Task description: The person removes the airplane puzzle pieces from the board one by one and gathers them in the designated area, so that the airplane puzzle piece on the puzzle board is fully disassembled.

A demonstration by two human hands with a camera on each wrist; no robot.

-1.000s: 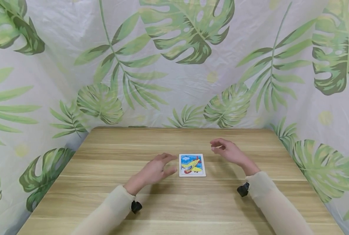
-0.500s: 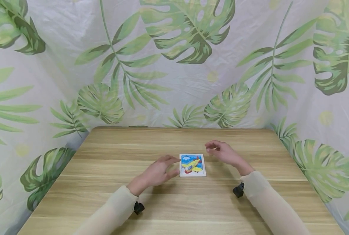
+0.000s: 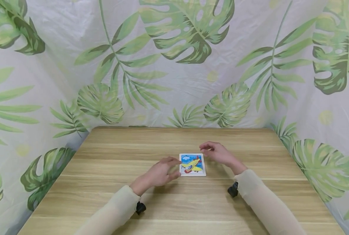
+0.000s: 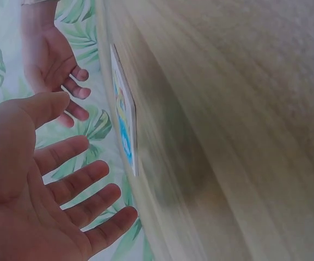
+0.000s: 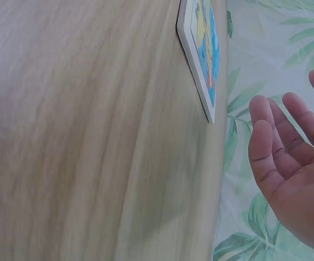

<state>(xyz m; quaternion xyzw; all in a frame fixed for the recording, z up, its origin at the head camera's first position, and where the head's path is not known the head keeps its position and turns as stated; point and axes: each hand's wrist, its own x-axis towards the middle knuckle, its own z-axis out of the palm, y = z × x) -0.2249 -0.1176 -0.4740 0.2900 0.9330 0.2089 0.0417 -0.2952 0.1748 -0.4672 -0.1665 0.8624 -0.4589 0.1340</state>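
Note:
A square picture puzzle with a white border lies flat on the table; it shows a yellow airplane with red parts on a blue sky. My left hand hovers at its left edge, thumb and fingers spread and relaxed, holding nothing. Beyond the puzzle's far right corner is my right hand, raised above the table with loosely bent fingers and nothing in them. In the left wrist view the left palm faces the camera, apart from the puzzle. The right wrist view has the right fingers apart from it too.
The wooden table extends around the puzzle on every side. Behind it and at both sides hangs a white cloth printed with green leaves. A small black camera sits at the left wrist, another black camera at the right.
My right hand has moved left, closer to the puzzle. My left hand has shifted slightly right to the puzzle's left edge. The puzzle has stayed in place.

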